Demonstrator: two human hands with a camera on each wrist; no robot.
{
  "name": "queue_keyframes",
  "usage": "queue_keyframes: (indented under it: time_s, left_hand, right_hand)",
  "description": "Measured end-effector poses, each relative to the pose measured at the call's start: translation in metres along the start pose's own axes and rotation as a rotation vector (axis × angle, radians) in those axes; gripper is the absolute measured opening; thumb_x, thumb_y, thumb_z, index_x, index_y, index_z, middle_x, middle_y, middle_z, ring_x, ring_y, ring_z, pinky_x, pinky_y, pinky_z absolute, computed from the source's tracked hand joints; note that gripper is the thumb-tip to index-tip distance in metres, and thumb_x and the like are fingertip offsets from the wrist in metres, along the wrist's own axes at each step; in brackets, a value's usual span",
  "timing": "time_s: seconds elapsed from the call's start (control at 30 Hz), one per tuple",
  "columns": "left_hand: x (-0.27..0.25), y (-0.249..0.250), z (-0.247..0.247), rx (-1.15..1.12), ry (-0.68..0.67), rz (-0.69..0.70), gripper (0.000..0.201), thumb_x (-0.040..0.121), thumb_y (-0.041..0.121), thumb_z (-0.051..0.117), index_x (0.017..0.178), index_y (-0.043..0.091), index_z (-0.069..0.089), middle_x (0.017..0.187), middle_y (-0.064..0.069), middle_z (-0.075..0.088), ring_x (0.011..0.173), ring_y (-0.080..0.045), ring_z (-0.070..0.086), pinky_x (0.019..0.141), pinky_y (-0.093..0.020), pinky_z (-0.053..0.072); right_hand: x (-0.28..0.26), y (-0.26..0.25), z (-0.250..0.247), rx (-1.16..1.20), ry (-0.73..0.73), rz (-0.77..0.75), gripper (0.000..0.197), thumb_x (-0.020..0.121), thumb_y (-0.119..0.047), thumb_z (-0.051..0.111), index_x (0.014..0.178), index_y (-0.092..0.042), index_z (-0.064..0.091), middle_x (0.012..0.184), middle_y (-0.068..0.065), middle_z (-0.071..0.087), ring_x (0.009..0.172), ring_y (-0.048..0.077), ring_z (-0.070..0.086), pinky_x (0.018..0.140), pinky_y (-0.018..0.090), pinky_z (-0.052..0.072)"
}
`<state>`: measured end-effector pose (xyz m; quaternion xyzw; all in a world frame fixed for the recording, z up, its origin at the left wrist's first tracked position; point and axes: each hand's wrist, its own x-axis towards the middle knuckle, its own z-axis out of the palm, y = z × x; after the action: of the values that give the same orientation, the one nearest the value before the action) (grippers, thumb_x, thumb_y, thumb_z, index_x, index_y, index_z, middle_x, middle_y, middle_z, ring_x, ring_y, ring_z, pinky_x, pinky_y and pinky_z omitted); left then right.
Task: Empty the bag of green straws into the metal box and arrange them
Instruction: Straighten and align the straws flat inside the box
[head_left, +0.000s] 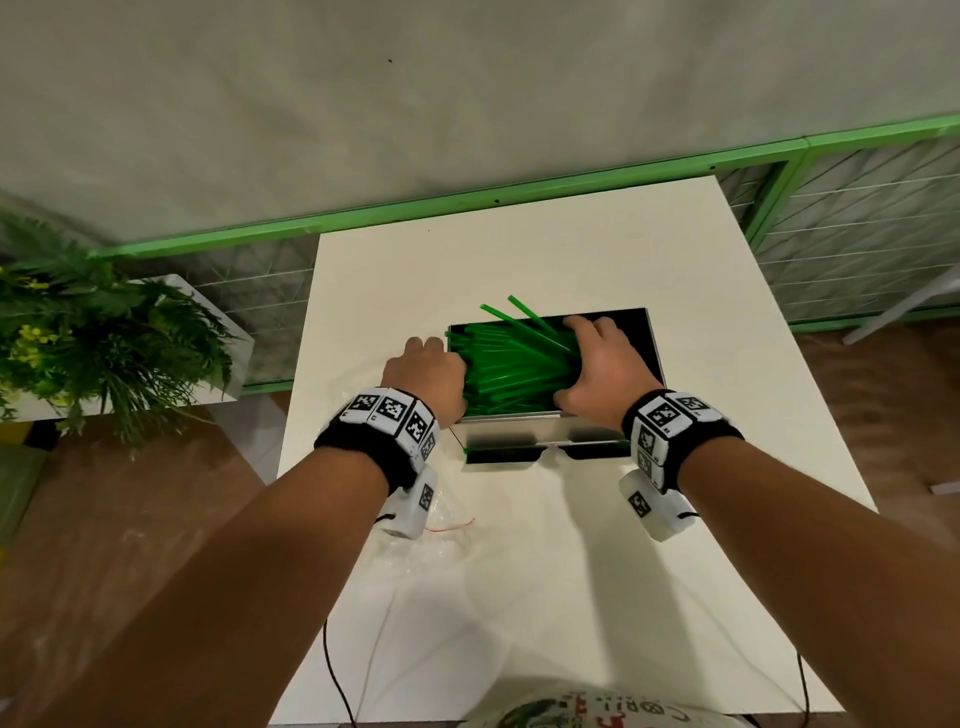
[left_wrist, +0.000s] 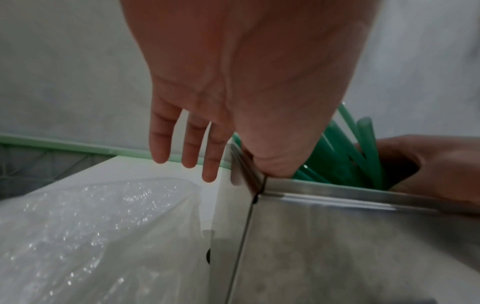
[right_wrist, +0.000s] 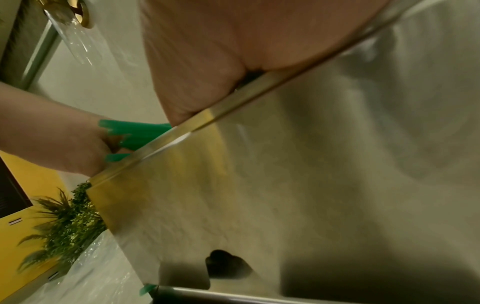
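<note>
We wear black wristbands (head_left: 363, 447) ringed with white blocks bearing black square-pattern markers; a white camera unit (head_left: 655, 506) hangs under each wrist, trailing thin black cables (head_left: 335, 670). Forearms bare.

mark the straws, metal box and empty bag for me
green straws (head_left: 511, 364), head view, middle of the pile.
metal box (left_wrist: 337, 246), left wrist view, its near outer wall.
plastic bag (left_wrist: 91, 226), left wrist view, crinkled top surface.
</note>
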<state>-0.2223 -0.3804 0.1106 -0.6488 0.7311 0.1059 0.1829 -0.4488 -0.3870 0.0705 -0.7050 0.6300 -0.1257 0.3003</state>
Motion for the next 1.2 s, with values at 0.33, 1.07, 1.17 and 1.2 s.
queue_keyframes:
  time_s: [0.33,1.07,1.17,1.2]
  left_hand:
    - [-0.003,-0.004,0.004,-0.136,0.053,0.021,0.022,0.089,0.017,0.060,0.108,0.009,0.068,0.116,-0.012,0.057,0.116,-0.036,0.050,0.086,-0.046,0.050]
    - [-0.036,-0.044,-0.019,-0.957,-0.022,-0.018,0.050,0.086,0.010,0.066,0.132,0.027,0.057,0.118,0.000,0.063,0.077,-0.017,0.076,0.085,-0.039,0.058]
    - [-0.029,-0.023,-0.010,-1.076,0.007,-0.091,0.036,0.096,0.032,0.064,0.129,0.026,0.051,0.109,0.000,0.061,0.073,-0.022,0.073,0.086,-0.040,0.060]
    - [-0.026,-0.018,-0.007,-1.019,0.061,-0.113,0.030,0.099,0.036,0.061,0.126,0.025,0.051,0.105,0.002,0.060,0.072,-0.021,0.071,0.082,-0.037,0.059]
  right_hand:
    - [0.002,-0.003,-0.001,-0.125,-0.034,0.021,0.091,0.064,-0.035,0.074,0.145,-0.022,0.036,0.132,0.007,0.048,0.124,0.031,0.046,0.111,0.051,0.035]
    - [0.000,-0.004,-0.002,-0.157,-0.050,-0.003,0.071,0.069,-0.040,0.069,0.136,-0.031,0.048,0.131,0.003,0.048,0.123,0.030,0.043,0.113,0.053,0.028]
    - [-0.005,-0.005,-0.003,-0.164,-0.025,-0.067,0.080,0.067,-0.053,0.060,0.143,-0.034,0.042,0.139,-0.002,0.046,0.130,0.028,0.040,0.116,0.054,0.023]
    - [-0.006,-0.004,-0.002,-0.180,-0.008,-0.097,0.080,0.068,-0.057,0.054,0.145,-0.035,0.041,0.142,-0.004,0.046,0.133,0.027,0.038,0.118,0.055,0.019]
